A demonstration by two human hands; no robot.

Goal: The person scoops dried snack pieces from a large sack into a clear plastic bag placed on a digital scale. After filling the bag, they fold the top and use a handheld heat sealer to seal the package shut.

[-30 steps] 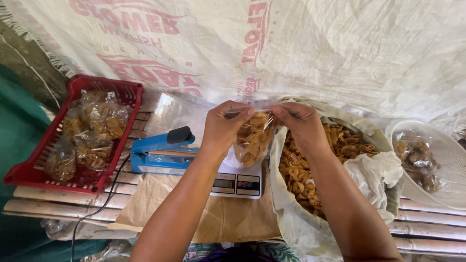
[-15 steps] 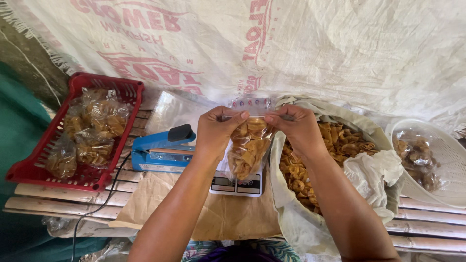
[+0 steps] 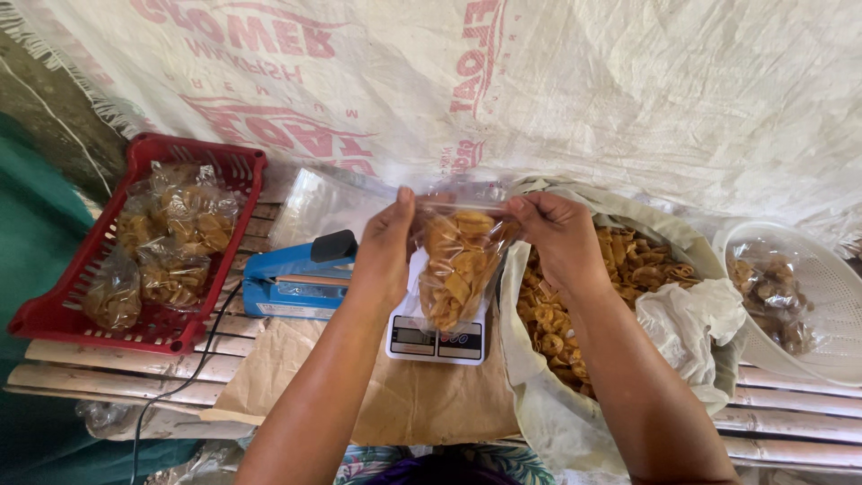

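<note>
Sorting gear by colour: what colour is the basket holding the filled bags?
Red basket, clearest in the head view.

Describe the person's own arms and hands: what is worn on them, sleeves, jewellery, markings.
Both forearms are bare right down to the bottom edge of the picture, with no sleeves showing. The left hand and right hand wear no gloves, and no rings, bracelets or watch show on the visible sides. No markings or bandages can be seen. The fingernails look short and unpainted, though they are small in this view.

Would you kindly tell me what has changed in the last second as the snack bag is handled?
Both hands, left hand and right hand, have brought the clear bag of snacks from beside the open sack to hang above the scale, now pinching its top corners apart. The red basket, blue sealer and white bowl stayed put.
</note>
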